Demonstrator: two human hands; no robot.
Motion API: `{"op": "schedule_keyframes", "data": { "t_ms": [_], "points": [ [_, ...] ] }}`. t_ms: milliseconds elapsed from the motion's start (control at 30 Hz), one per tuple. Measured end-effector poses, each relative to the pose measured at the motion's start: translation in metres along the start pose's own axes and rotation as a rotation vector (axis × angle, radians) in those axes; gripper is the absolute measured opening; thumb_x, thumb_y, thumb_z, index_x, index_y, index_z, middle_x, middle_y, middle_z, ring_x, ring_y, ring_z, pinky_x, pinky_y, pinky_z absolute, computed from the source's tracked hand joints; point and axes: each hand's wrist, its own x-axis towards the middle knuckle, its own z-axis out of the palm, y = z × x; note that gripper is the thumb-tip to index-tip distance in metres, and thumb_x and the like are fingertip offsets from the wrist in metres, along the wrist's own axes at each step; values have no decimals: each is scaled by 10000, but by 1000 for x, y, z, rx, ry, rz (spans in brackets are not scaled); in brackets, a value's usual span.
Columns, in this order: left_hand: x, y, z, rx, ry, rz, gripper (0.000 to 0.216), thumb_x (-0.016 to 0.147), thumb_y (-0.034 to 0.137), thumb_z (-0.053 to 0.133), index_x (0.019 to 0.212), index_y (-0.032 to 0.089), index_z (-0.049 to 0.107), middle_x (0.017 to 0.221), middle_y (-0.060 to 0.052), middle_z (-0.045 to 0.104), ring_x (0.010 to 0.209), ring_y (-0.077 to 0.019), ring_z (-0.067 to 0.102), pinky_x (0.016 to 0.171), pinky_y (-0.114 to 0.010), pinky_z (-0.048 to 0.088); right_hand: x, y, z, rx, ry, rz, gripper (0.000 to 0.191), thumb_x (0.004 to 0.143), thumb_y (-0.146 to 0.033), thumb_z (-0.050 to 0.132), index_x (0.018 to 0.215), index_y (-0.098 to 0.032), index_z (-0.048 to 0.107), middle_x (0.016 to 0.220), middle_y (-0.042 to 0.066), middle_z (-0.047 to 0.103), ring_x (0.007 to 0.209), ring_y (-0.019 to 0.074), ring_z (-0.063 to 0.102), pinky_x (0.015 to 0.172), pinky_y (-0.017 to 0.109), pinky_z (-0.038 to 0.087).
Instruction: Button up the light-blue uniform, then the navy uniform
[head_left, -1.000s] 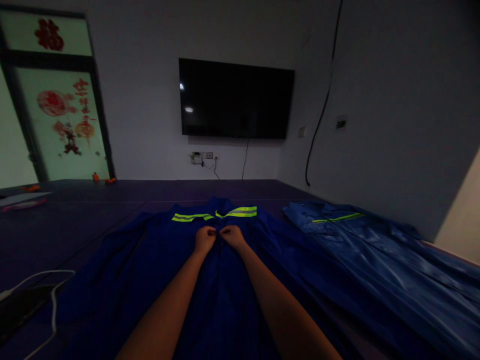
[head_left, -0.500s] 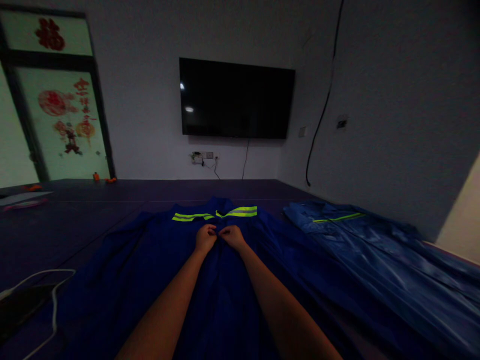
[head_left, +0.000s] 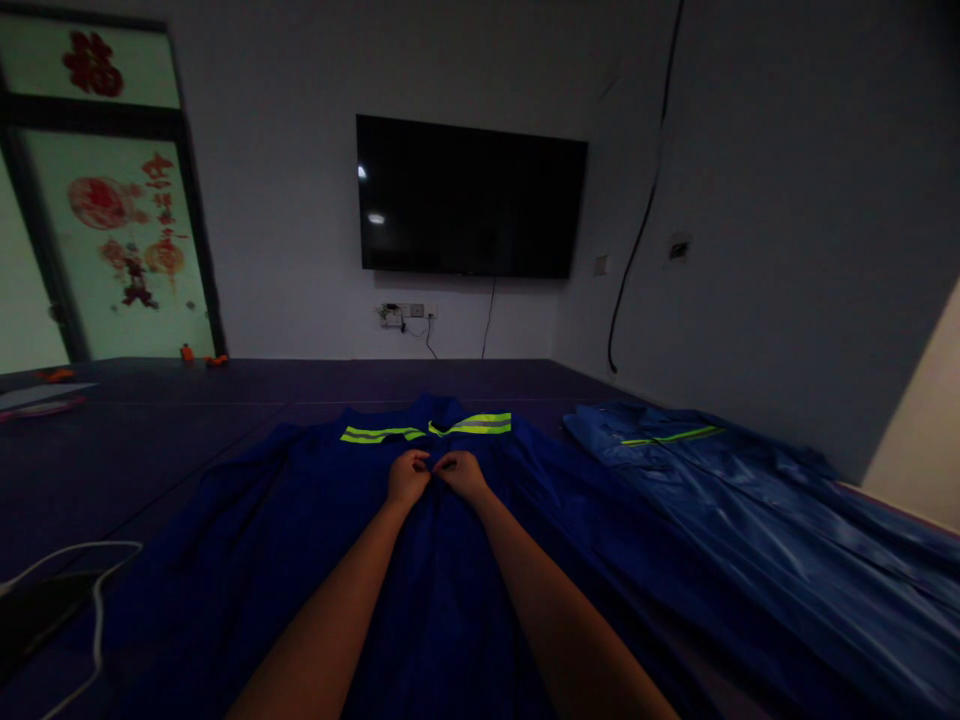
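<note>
A dark blue work jacket (head_left: 315, 530) with yellow-green reflective strips across its chest lies spread out before me, collar at the far end. My left hand (head_left: 409, 477) pinches the jacket's front edge just below the strips. Close beside it, my right hand (head_left: 460, 473) pinches the other side of the front opening, and the fingertips of both hands almost meet. Whatever small fastening lies between the fingers is hidden in the dim light.
A second, lighter blue garment (head_left: 742, 500) with a reflective strip lies to the right. At the lower left, a white cable (head_left: 99, 610) runs beside a dark flat object (head_left: 45, 610). A television (head_left: 472, 200) hangs on the far wall, with orange objects (head_left: 216, 360) near the door.
Both hands stay at the same spot on the jacket front, their fingertips slightly closer together. The whole view has shifted a little.
</note>
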Motion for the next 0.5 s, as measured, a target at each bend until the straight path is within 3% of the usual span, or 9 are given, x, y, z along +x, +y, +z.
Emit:
{"op": "schedule_keyframes", "data": {
  "t_ms": [500],
  "points": [
    [1,-1,-1,57,2,14,349,585,-42,529,871,117,652,741,-36,659,685,-116,607,640,-194,457,0,0,0,18,-16,13,107,619,-136,595,610,-191,687,648,4,687,608,146,628,576,201,470]
  ]
}}
